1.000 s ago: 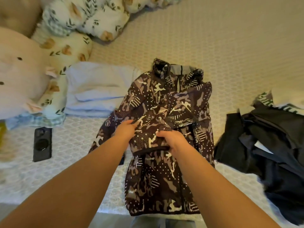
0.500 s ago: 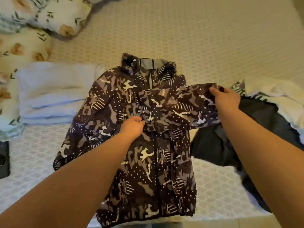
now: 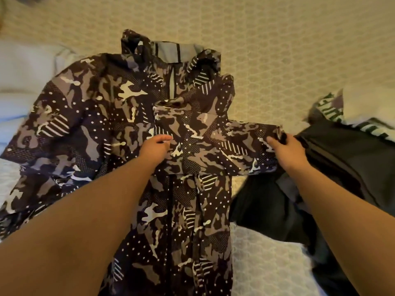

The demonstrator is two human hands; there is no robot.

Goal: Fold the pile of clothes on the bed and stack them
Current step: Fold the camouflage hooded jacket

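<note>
My camouflage jacket (image 3: 132, 129) lies front-up on the bed (image 3: 288, 50), collar away from me, hem hanging toward the near edge. My left hand (image 3: 155, 146) rests on the chest of the jacket, fingers loosely curled with the tips pressing the fabric where the sleeve (image 3: 218, 146) crosses the zip. My right hand (image 3: 286, 151) pinches the cuff end of that sleeve, thumb on top and fingers tucked under, so the sleeve stretches out sideways from the jacket's middle. Just beyond the cuff, to the right of the jacket, lies a heap of black clothes (image 3: 342, 167), with a striped garment (image 3: 333, 112) at its far edge. To the left of the jacket, partly under its shoulder, sits a stack of folded pale blue laundry (image 3: 23, 82).
</note>
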